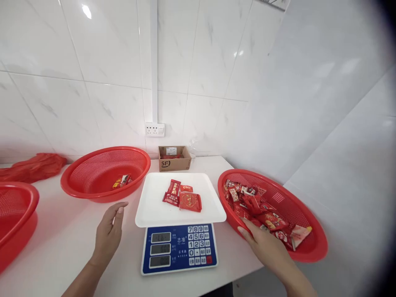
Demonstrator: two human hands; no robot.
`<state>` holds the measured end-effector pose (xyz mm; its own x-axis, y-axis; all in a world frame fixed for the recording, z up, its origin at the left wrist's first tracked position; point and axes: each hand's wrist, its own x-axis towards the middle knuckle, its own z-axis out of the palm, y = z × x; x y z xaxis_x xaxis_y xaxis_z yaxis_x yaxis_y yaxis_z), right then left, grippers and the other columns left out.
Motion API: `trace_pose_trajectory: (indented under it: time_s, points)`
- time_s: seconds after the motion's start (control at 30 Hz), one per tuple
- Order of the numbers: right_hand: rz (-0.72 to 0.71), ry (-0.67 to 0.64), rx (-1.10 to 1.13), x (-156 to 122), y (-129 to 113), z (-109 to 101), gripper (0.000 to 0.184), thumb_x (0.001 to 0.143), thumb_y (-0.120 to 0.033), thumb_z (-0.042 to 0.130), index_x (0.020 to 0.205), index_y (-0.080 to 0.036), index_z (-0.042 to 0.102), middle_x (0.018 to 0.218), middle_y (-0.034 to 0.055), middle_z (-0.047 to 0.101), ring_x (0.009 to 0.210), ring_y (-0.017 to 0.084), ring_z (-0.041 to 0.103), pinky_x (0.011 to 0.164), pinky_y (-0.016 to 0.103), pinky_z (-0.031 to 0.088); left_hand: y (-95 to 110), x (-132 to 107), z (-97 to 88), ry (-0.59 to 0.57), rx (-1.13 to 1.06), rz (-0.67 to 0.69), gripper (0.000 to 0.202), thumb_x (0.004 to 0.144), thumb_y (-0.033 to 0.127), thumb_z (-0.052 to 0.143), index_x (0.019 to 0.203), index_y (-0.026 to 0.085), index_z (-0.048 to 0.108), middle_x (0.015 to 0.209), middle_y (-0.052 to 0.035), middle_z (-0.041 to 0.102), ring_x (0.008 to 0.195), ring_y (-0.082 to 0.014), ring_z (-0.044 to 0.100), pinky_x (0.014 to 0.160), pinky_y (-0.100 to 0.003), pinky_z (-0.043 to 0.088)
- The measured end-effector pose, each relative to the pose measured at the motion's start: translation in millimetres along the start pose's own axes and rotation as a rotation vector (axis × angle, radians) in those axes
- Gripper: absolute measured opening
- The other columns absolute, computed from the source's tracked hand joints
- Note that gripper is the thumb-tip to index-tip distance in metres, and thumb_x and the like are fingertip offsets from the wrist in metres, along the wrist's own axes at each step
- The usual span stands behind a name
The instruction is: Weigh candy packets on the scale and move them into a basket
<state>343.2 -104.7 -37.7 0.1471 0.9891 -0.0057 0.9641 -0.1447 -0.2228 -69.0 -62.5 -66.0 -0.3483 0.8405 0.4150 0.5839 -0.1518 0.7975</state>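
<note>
A blue electronic scale (179,249) with a white tray (151,210) stands in front of me; three red snack packets (183,197) lie on the tray. My left hand (108,233) hovers over the white table left of the scale, fingers loosely apart, holding nothing. My right hand (266,243) reaches into the red basket (312,247) on the right, which holds several red snack packets (260,206); its fingertips are among the packets and I cannot see whether they grip one.
A second red basket (93,185) behind the left hand holds a few packets (122,180). A third red basket (15,214) sits at the far left. A red plastic bag (31,167) and a small cardboard box (174,159) lie by the tiled wall.
</note>
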Motion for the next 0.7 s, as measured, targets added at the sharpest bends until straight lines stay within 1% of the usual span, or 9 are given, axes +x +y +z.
trace_pose_trajectory:
  time_s: [0.03, 0.1, 0.17, 0.23, 0.37, 0.47, 0.57, 0.63, 0.7]
  points:
    - [-0.010, 0.001, -0.028, -1.7, 1.7, 1.7, 0.050, 0.090, -0.043, 0.026, 0.125, -0.022, 0.056, 0.111, 0.0118, 0.067, 0.097, 0.031, 0.064, 0.072, 0.044, 0.052, -1.7, -7.0, -1.9, -0.014, 0.029, -0.006, 0.039, 0.085, 0.051, 0.038, 0.100, 0.023, 0.060, 0.106, -0.0068, 0.064, 0.103, -0.0256, 0.059, 0.087, -0.039, 0.049]
    - [-0.049, 0.042, -0.058, -4.4, 3.3, 6.3, 0.052, 0.091, -0.042, 0.023, 0.130, -0.021, 0.051, 0.112, 0.0116, 0.067, 0.095, 0.029, 0.065, 0.068, 0.042, 0.053, -10.0, -24.9, -6.5, -0.070, 0.117, -0.040, 0.041, 0.083, 0.053, 0.040, 0.104, 0.024, 0.059, 0.111, -0.0069, 0.063, 0.105, -0.0265, 0.059, 0.087, -0.041, 0.049]
    - [-0.096, 0.099, -0.059, -5.7, 5.1, 11.9, 0.053, 0.090, -0.042, 0.022, 0.132, -0.022, 0.049, 0.116, 0.0101, 0.065, 0.096, 0.028, 0.065, 0.065, 0.039, 0.054, -21.2, -45.7, -13.4, -0.124, 0.196, -0.129, 0.046, 0.081, 0.055, 0.042, 0.115, 0.025, 0.054, 0.119, -0.0079, 0.060, 0.104, -0.0272, 0.060, 0.083, -0.042, 0.052]
    - [-0.132, 0.120, -0.054, -5.4, 7.9, 16.4, 0.053, 0.090, -0.041, 0.022, 0.132, -0.024, 0.049, 0.116, 0.0087, 0.065, 0.092, 0.027, 0.067, 0.062, 0.037, 0.054, -30.2, -66.2, -22.7, -0.143, 0.239, -0.211, 0.054, 0.081, 0.056, 0.043, 0.124, 0.024, 0.047, 0.120, -0.0103, 0.060, 0.104, -0.0274, 0.061, 0.082, -0.042, 0.053]
    - [-0.182, 0.028, -0.052, -1.6, 14.8, 17.8, 0.056, 0.088, -0.039, 0.021, 0.134, -0.021, 0.048, 0.105, 0.0109, 0.070, 0.079, 0.029, 0.069, 0.060, 0.041, 0.055, -31.6, -97.8, -37.1, -0.134, 0.350, -0.287, 0.058, 0.082, 0.056, 0.042, 0.129, 0.022, 0.043, 0.118, -0.0122, 0.061, 0.108, -0.0282, 0.060, 0.086, -0.044, 0.052]
    - [-0.279, 0.034, -0.002, 0.4, 25.3, 20.5, 0.055, 0.088, -0.034, 0.022, 0.136, -0.022, 0.045, 0.116, 0.0101, 0.065, 0.086, 0.029, 0.068, 0.060, 0.041, 0.057, -23.6, -109.7, -35.6, -0.097, 0.489, -0.262, 0.055, 0.082, 0.054, 0.040, 0.125, 0.020, 0.046, 0.119, -0.0122, 0.061, 0.112, -0.0290, 0.058, 0.093, -0.047, 0.048]
    - [-0.432, 0.109, 0.083, 0.8, 41.5, 31.5, 0.056, 0.084, -0.027, 0.031, 0.139, -0.034, 0.038, 0.132, 0.0009, 0.053, 0.102, 0.026, 0.063, 0.062, 0.037, 0.059, -17.3, -112.9, -29.4, -0.096, 0.593, -0.234, 0.055, 0.083, 0.052, 0.039, 0.125, 0.019, 0.047, 0.118, -0.0119, 0.062, 0.113, -0.0293, 0.057, 0.094, -0.048, 0.046]
    - [-0.496, 0.141, 0.111, 0.6, 50.5, 40.5, 0.062, 0.080, -0.022, 0.037, 0.140, -0.040, 0.034, 0.135, -0.0027, 0.049, 0.104, 0.024, 0.063, 0.061, 0.034, 0.059, -15.7, -112.6, -27.0, -0.089, 0.612, -0.224, 0.055, 0.084, 0.052, 0.038, 0.125, 0.017, 0.048, 0.116, -0.0120, 0.063, 0.111, -0.0283, 0.058, 0.094, -0.047, 0.047]
    - [-0.507, 0.174, 0.099, 0.1, 53.9, 47.3, 0.065, 0.078, -0.018, 0.039, 0.139, -0.040, 0.035, 0.135, -0.0031, 0.050, 0.100, 0.023, 0.065, 0.058, 0.031, 0.059, -15.0, -112.1, -26.4, -0.080, 0.631, -0.217, 0.054, 0.084, 0.052, 0.038, 0.122, 0.017, 0.050, 0.117, -0.0118, 0.063, 0.110, -0.0276, 0.058, 0.094, -0.046, 0.047]
